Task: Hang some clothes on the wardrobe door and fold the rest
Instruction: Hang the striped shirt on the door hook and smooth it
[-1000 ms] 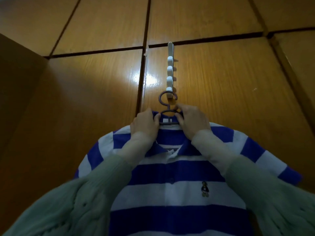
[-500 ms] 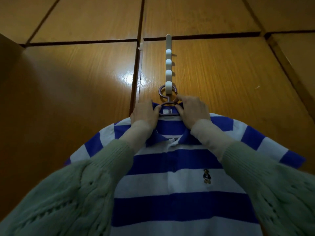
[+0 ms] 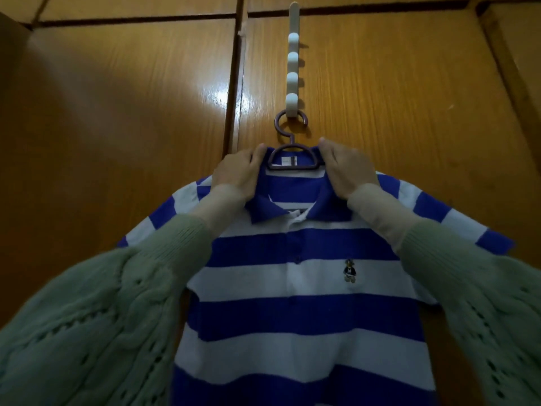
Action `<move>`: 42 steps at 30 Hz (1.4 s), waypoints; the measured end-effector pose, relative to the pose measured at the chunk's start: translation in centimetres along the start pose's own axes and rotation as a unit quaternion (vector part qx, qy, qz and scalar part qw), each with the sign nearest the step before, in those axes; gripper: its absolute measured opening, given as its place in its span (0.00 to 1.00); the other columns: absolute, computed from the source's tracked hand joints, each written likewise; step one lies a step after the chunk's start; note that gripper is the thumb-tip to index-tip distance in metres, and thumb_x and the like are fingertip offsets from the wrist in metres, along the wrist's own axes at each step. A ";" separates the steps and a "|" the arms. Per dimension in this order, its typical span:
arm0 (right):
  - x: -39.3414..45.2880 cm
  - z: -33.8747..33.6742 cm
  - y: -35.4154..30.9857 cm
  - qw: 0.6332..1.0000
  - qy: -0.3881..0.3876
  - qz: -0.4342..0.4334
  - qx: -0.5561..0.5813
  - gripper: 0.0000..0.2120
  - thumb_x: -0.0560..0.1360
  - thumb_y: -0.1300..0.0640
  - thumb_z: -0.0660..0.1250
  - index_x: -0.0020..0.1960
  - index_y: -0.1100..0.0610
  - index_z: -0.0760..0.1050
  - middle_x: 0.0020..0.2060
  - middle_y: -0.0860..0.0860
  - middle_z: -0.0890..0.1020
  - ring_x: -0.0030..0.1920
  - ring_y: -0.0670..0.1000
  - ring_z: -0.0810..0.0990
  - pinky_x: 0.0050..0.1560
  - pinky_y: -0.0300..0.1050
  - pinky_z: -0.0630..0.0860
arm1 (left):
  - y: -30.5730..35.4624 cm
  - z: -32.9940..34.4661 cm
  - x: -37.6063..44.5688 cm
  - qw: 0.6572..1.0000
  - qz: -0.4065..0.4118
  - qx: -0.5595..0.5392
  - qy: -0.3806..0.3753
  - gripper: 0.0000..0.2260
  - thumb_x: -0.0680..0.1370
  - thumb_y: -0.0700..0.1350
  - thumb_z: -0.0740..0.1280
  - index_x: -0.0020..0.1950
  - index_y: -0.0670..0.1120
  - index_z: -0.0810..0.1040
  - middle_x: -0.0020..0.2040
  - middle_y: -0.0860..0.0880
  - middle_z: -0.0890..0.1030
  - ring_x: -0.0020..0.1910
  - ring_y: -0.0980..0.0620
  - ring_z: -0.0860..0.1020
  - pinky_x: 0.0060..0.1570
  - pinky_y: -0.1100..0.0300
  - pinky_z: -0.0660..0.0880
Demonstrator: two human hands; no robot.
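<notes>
Nearest the camera, two green knitted sleeves (image 3: 96, 312) are being held up on either side of the view. Between them a blue-and-white striped polo shirt (image 3: 295, 317) is being displayed front-on, with a small bear emblem (image 3: 350, 270) on the chest. Further up, the collar (image 3: 281, 200) is being gripped at both ends: the left hand (image 3: 235, 174) is being curled round the collar's left side, thumb lying along the top edge, and the right hand (image 3: 347, 169) is being closed on the right side in the same way. Between the hands the purple hanger (image 3: 292, 155) is being kept inside the neck opening, and its hook is being carried by the lowest peg of the white peg rack (image 3: 293, 68) on the wardrobe door (image 3: 395, 92). Beyond, the seam between the door panels is being crossed by a bright glare.

The step in hand is being judged as settling the shirt on the hook. To do it well, the collar should be eased down evenly on both sides so the hanger is being left level; the hook should be checked as fully seated behind the peg's knob before the grip is being loosened; one hand at a time is being advised, so any slip is being caught early
</notes>
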State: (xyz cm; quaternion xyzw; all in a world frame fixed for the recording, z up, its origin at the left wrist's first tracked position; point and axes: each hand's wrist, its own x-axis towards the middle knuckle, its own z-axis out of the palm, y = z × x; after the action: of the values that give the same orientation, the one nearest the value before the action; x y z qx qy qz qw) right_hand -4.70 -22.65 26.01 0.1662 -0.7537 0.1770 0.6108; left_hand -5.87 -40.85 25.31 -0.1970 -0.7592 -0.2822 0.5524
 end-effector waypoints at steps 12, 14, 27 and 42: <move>-1.7 -2.7 5.3 0.997 0.031 0.024 -0.071 0.20 0.81 0.45 0.50 0.40 0.57 0.68 0.29 0.52 0.69 0.35 0.55 0.71 0.37 0.45 0.61 | -2.5 -1.2 -1.3 1.000 0.019 -0.010 0.009 0.17 0.83 0.51 0.52 0.60 0.42 0.74 0.53 0.44 0.77 0.54 0.45 0.75 0.58 0.53 0.68; -2.6 -2.4 6.5 0.995 0.052 -0.004 -0.082 0.19 0.81 0.47 0.51 0.39 0.57 0.67 0.30 0.51 0.69 0.34 0.54 0.71 0.35 0.45 0.62 | -4.0 -0.6 -1.8 1.000 -0.001 -0.021 0.001 0.16 0.82 0.51 0.53 0.56 0.43 0.75 0.51 0.44 0.78 0.53 0.45 0.75 0.58 0.51 0.69; -6.5 -0.3 3.4 0.982 0.120 -0.145 -0.030 0.19 0.71 0.57 0.56 0.61 0.57 0.72 0.61 0.56 0.72 0.63 0.54 0.67 0.67 0.55 0.61 | -3.4 -0.8 -4.8 0.987 0.136 0.037 0.077 0.23 0.77 0.55 0.50 0.67 0.49 0.70 0.64 0.43 0.68 0.65 0.45 0.64 0.63 0.51 0.59; -3.9 -0.8 0.4 0.944 -0.067 -0.275 -0.168 0.20 0.77 0.49 0.42 0.47 0.55 0.72 0.42 0.49 0.76 0.52 0.52 0.75 0.68 0.45 0.48 | 1.2 1.0 -3.4 0.939 0.288 0.189 -0.017 0.27 0.74 0.54 0.35 0.56 0.45 0.69 0.43 0.47 0.79 0.39 0.48 0.72 0.55 0.55 0.54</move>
State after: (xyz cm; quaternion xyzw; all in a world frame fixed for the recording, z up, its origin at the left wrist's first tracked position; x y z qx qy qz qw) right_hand -3.41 -21.78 22.29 0.2732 -0.7364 -0.1385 0.6032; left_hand -4.79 -39.24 22.12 -0.3041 -0.7185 0.0407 0.6242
